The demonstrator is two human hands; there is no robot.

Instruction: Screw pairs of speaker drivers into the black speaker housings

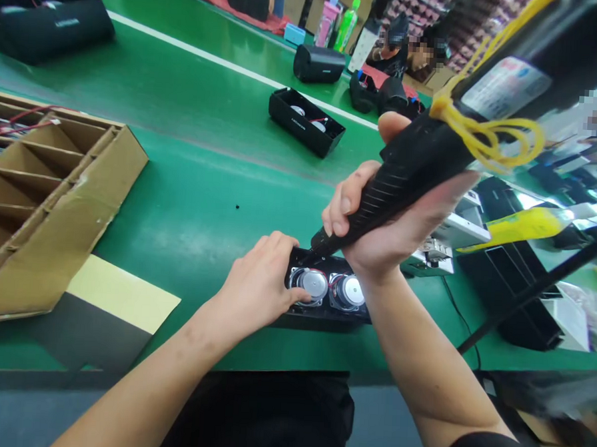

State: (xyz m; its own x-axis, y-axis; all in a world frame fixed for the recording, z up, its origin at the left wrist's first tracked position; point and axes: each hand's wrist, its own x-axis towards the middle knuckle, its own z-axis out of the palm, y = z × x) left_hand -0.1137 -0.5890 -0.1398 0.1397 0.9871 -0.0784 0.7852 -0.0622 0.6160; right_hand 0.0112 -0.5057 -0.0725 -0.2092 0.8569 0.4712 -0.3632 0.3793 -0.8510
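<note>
In front of me on the green bench lies a black speaker housing (318, 319) with two round silver speaker drivers (314, 284) set in it. My left hand (260, 285) grips the housing's left end, its thumb resting over the left driver. In my right hand (395, 235) is a black electric screwdriver (401, 165), fingers wrapped round its ribbed grip. The tool slants down to the left, its tip at the housing's upper left corner. A yellow cord (483, 130) is tied round its body. Whether the tip touches a screw is too small to tell.
At the left stands a cardboard divider box (62, 238) with wired parts, beside a yellow and grey sheet (124, 294). Further black housings (306, 124) lie across the green bench (191, 178). A metal device (431, 257) and a yellow-handled tool (518, 228) are at the right. A person (392, 55) is opposite.
</note>
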